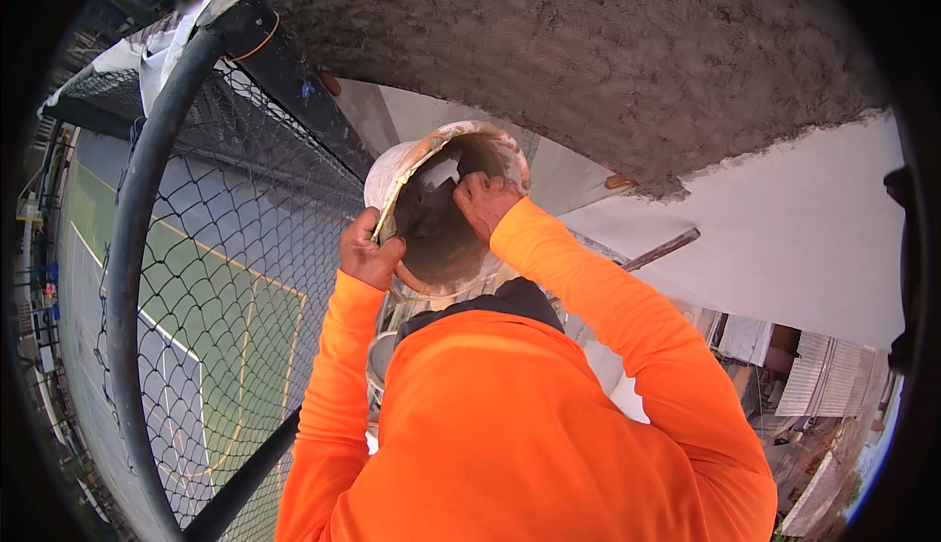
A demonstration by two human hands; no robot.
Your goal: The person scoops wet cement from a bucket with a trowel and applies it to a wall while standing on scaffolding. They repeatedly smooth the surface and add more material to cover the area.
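Observation:
A round, mortar-smeared bucket (397, 172) tilts in front of my chest, its mouth facing me. Around its left rim my left hand (371, 251) is closed, thumb on the edge and fingers over the side. My right hand (486, 203) reaches in over the right side of the mouth with its fingers curled. What those fingers hold, if anything, is hidden. Grey wet mortar (431, 217) coats the inside of the bucket, and a dark shape beside my right hand is too shadowed to name.
To the left stands a chain-link fence (230, 277) on dark metal posts (132, 238), with a marked sports court far below. Rough grey plaster (588, 52) covers the wall above, bordering a pale smooth surface (765, 238). A wooden stick (663, 250) juts out at right, above distant corrugated roofs (821, 375).

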